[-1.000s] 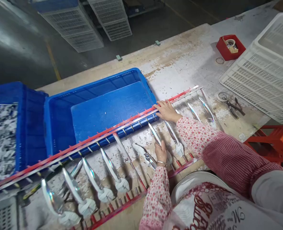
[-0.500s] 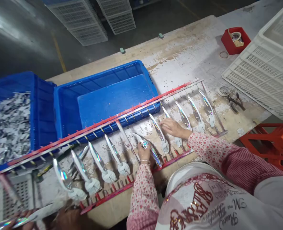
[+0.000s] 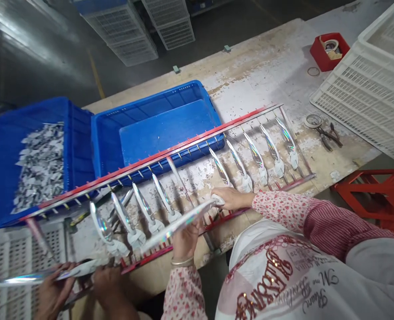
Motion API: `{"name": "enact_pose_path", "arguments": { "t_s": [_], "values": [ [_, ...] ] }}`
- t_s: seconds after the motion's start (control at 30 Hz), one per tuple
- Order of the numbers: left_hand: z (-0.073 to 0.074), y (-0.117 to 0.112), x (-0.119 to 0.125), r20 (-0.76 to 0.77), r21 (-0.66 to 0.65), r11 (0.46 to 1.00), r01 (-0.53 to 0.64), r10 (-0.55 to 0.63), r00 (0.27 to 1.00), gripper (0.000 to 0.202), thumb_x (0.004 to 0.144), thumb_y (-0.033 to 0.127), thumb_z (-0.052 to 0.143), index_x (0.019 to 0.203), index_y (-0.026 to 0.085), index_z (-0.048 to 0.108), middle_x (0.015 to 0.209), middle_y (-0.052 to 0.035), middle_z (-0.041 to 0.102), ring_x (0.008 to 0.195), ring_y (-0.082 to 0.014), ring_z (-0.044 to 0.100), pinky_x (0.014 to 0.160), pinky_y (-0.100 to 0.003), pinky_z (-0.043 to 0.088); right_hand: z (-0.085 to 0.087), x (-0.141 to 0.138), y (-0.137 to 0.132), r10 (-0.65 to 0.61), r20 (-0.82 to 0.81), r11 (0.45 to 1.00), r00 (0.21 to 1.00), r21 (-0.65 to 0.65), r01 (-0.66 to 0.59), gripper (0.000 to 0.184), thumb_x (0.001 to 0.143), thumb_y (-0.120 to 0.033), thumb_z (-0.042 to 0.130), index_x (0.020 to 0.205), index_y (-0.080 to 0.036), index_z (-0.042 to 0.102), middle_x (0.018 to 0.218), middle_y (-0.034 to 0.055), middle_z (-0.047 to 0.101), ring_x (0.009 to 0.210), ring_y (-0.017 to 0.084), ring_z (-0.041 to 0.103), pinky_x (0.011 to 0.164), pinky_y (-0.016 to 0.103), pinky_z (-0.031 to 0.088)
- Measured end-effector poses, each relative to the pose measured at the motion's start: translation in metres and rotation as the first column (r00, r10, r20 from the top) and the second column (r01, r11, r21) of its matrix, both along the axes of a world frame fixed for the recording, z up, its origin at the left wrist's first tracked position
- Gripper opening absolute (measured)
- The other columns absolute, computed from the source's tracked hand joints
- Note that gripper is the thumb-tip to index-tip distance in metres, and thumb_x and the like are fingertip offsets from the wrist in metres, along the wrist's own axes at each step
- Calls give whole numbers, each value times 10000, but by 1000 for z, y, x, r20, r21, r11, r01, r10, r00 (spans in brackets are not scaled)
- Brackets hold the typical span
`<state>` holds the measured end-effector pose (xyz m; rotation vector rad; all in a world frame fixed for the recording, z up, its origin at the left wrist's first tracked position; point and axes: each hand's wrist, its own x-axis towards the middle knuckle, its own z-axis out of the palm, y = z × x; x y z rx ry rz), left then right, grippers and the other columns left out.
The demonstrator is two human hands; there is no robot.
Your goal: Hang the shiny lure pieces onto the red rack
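Observation:
My left hand [image 3: 185,238] and my right hand [image 3: 228,199] together grip one shiny iridescent feather-shaped piece [image 3: 177,226], held across the near edge of a long red-toothed rack [image 3: 170,153]. The left hand holds its middle, the right pinches its white wrapped end. Several more such pieces [image 3: 270,149] lie in a row on the rack, on both sides of my hands. At the bottom left, another person's two hands [image 3: 83,284] hold a similar long piece [image 3: 33,278].
A blue crate [image 3: 106,133] with a blue lid inside stands behind the rack. Left of it another blue crate [image 3: 3,151] holds grey-white scraps. White lattice crates [image 3: 363,93] sit at right, with a red box [image 3: 320,55], pliers [image 3: 330,135] and an orange crate [image 3: 370,195].
My left hand has lifted a piece off the rack and turned it sideways; my right hand moved from the rack's pieces to grip its end. The view shifted left, revealing another person's hands.

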<state>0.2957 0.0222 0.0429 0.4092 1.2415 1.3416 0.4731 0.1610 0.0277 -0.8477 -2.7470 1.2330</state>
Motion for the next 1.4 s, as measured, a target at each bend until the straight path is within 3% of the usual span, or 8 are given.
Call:
{"name": "enact_pose_path", "arguments": {
  "t_s": [0.1,0.23,0.33,0.4,0.5,0.63,0.87,1.4],
  "values": [
    [-8,3,25,46,5,979,-206,205,978,609,617,316,879,1166,271,619,1200,-72,657,1163,-235,605,969,-364,512,-4,-6,-24,-158,135,987,978,24,157,330,886,-292,599,1157,-121,517,1038,125,649,932,243,620,789,335,481],
    [-23,5,38,136,-184,822,-539,564,815,443,660,352,854,1002,210,611,908,-4,692,989,-199,664,951,-396,498,-17,0,-44,43,25,993,999,106,-46,586,821,-370,710,1301,-125,479,1239,175,575,1167,296,527,972,420,434],
    [-30,-3,17,178,-133,743,-655,668,722,334,704,365,819,908,203,608,874,31,681,1034,-184,645,964,-380,491,-33,9,-49,-85,68,996,994,-33,88,705,834,-407,705,1397,-97,417,1312,205,549,1228,295,510,1004,411,427],
    [-31,-10,1,140,-70,741,-668,670,729,346,720,365,808,974,237,610,1011,16,693,1084,-191,629,925,-371,506,-45,10,-51,-192,250,959,949,-155,235,461,934,-337,564,1321,-93,510,1186,176,642,1113,262,603,933,367,464],
    [-34,-16,-7,42,-44,780,-624,626,779,444,695,339,835,1058,267,589,1127,-19,683,1025,-203,653,866,-385,529,-58,3,-54,-116,415,949,902,-220,223,333,977,-290,445,1220,-135,611,1092,146,701,1016,266,661,846,348,480],
    [-53,-19,11,7,-47,790,-611,612,791,484,659,343,863,1038,229,584,1108,-37,687,968,-196,672,854,-370,543,-73,-11,-62,-36,404,969,914,-208,130,308,965,-253,450,1165,-184,674,1133,129,707,1052,268,662,842,332,475],
    [-85,-31,40,15,-139,792,-595,602,798,512,681,347,850,1088,233,562,1112,-54,694,968,-199,682,872,-376,550,-86,-13,-73,-108,355,986,928,-82,147,294,956,-368,532,1095,-165,694,1029,133,727,1002,263,676,805,309,482],
    [-70,-20,55,-101,-70,851,-520,513,852,574,689,364,836,1125,231,489,1196,-82,637,1088,-223,646,932,-373,523,-87,-17,-68,17,380,1000,925,-5,-17,321,942,-382,536,1064,-128,691,989,161,720,959,296,686,795,356,510]
  ]
}}
